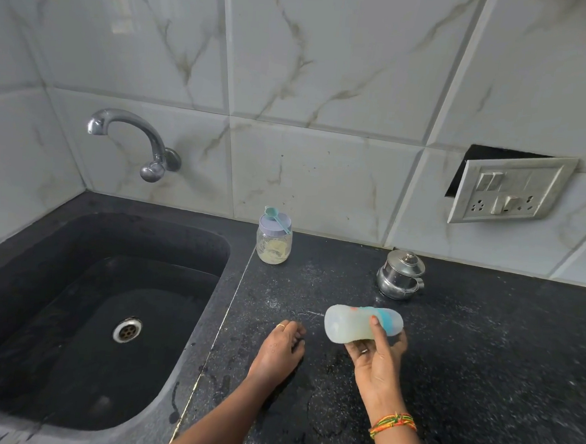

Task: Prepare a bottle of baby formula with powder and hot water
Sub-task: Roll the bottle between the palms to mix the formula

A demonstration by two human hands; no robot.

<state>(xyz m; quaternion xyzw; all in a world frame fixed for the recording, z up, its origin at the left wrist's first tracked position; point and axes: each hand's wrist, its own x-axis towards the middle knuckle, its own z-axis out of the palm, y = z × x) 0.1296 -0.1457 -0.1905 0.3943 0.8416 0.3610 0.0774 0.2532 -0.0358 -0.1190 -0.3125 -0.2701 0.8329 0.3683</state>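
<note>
Lying sideways in the right hand (377, 355), a cloudy blue-marked bottle (360, 325); left hand (282, 348) loosely curled, empty

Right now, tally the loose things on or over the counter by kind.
Baby bottle, held sideways in the right hand: 1
Powder jar with a lid: 1
Teal scoop on the jar lid: 1
Steel pot with a lid: 1
Total: 4

A translucent baby bottle (350, 323) with blue markings lies on its side above the black counter, blurred and holding pale liquid, while a clear powder jar (273, 244) with a lilac lid and a teal scoop (275, 217) on top stands upright by the wall, and a lidded steel pot (401, 274) stands behind the bottle.
</note>
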